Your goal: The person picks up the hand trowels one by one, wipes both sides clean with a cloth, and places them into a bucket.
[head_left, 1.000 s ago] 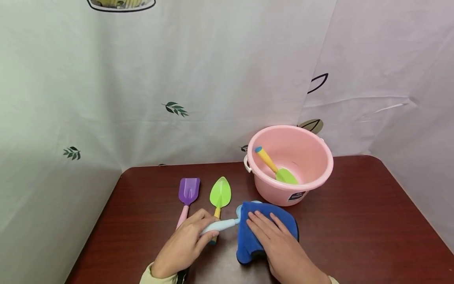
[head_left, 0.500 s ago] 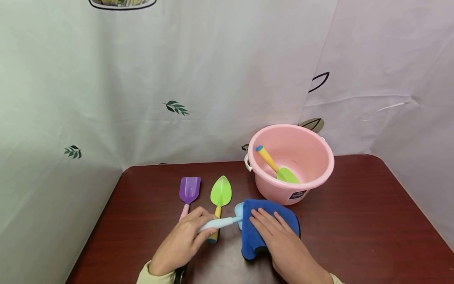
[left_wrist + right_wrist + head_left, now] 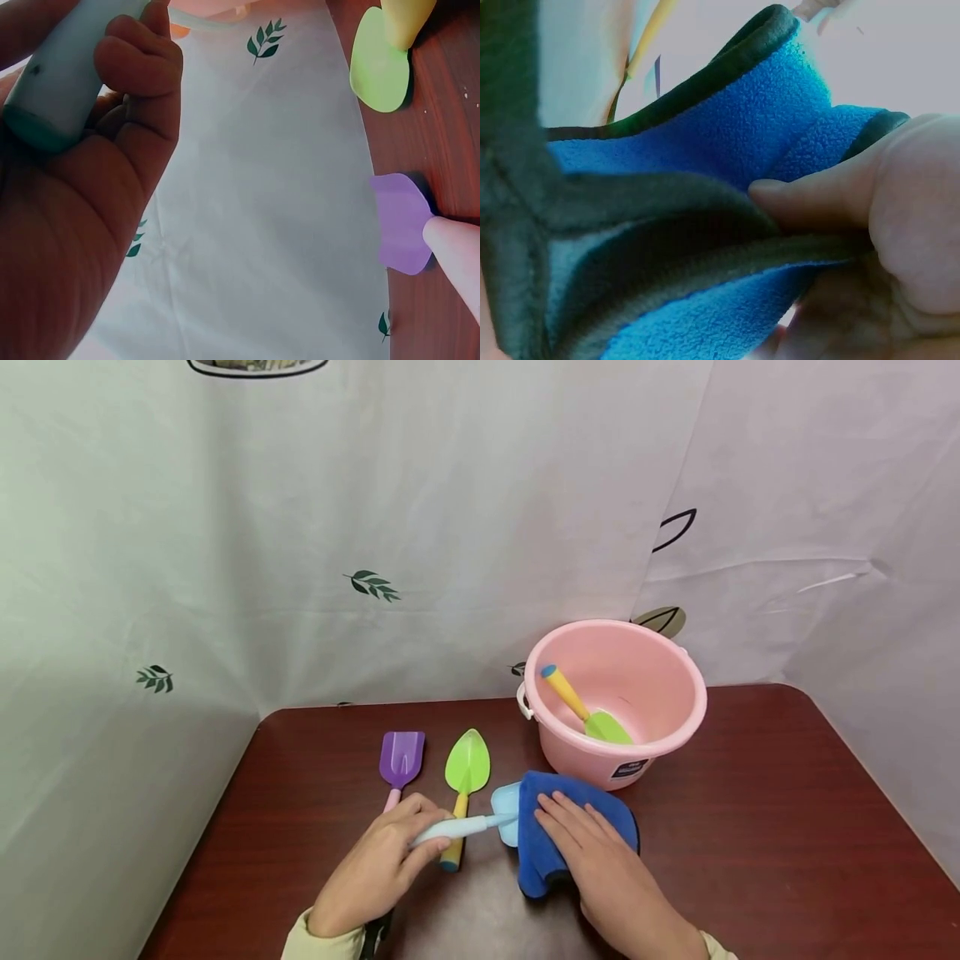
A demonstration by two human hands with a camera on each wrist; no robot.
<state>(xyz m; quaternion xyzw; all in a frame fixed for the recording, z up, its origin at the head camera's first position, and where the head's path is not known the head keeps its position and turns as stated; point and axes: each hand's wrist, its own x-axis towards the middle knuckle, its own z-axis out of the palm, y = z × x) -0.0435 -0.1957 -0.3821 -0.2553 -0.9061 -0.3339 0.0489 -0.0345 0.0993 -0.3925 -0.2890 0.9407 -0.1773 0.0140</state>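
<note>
My left hand [image 3: 378, 860] grips the pale blue handle of a toy shovel [image 3: 457, 829], its end showing in the left wrist view. The shovel's light blue blade [image 3: 507, 814] points right and is partly hidden under a blue cloth [image 3: 542, 852] with black edging. Over the cloth lies my right hand [image 3: 611, 877], fingers extended across its top in the head view. In the right wrist view, the folded blue cloth [image 3: 727, 127] runs between the thumb and the fingers. Just beyond the left hand are a green trowel [image 3: 467, 764] with a yellow handle and a purple shovel [image 3: 401, 760].
A pink bucket [image 3: 555, 752] with a white handle stands at the back right, behind the cloth. Inside it leans another green trowel [image 3: 567, 695] with a yellow handle. The dark red-brown table [image 3: 780, 827] meets a pale leaf-printed curtain [image 3: 480, 527] at its back and sides.
The blue cloth and right hand have shifted slightly right and away, baring more of the light blue blade. My left hand has moved slightly left and away with the shovel.
</note>
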